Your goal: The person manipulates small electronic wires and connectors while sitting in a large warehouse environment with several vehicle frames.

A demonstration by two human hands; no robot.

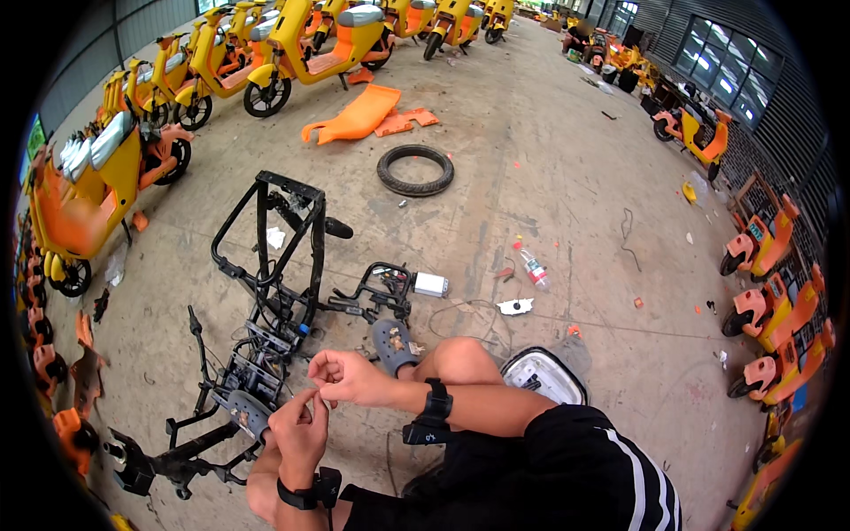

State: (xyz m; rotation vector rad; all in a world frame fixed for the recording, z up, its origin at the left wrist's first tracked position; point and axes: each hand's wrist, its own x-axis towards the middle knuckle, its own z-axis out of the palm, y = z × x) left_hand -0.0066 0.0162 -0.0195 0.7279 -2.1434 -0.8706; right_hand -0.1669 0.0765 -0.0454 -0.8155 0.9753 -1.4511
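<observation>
A black scooter frame lies just beyond and left of the grip. The right hand reaches in from its right, wrist level, fingers curled; the left hand points upward beneath. Both pinch closed, fingertips together; I cannot tell what, if anything, they hold.

A scooter frame lies left of the right shoe. Beyond it lies a tyre, with a loose panel farther back, left. A bottle lies right of the frame, a casing nearer. Left hand and right hand are together, fingertips perhaps touching.
</observation>
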